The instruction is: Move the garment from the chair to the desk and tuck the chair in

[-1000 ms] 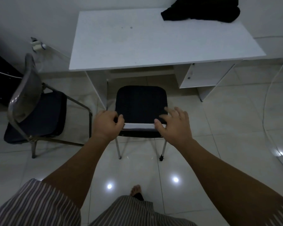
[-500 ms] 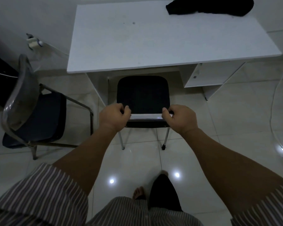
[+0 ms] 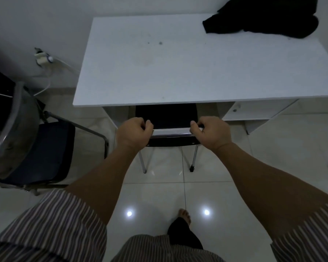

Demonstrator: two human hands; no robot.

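Note:
A black garment point(image 3: 261, 17) lies crumpled on the far right corner of the white desk point(image 3: 159, 69). The chair point(image 3: 167, 117) with a dark seat and metal legs stands partly under the desk's front edge; most of its seat is hidden beneath the top. My left hand point(image 3: 133, 132) grips the left end of the chair's backrest top rail. My right hand point(image 3: 210, 132) grips the right end of the same rail. Both fists are closed around it.
A second chair point(image 3: 36, 150) with a dark seat and metal frame stands on the tiled floor at the left. A wall socket with a white plug and cable point(image 3: 43, 59) is left of the desk. An open shelf compartment point(image 3: 254, 110) sits under the desk's right side.
My right hand closed on the backrest rail. Both hands pushed the chair forward, and its seat slid under the desk's front edge. I stepped closer to the desk.

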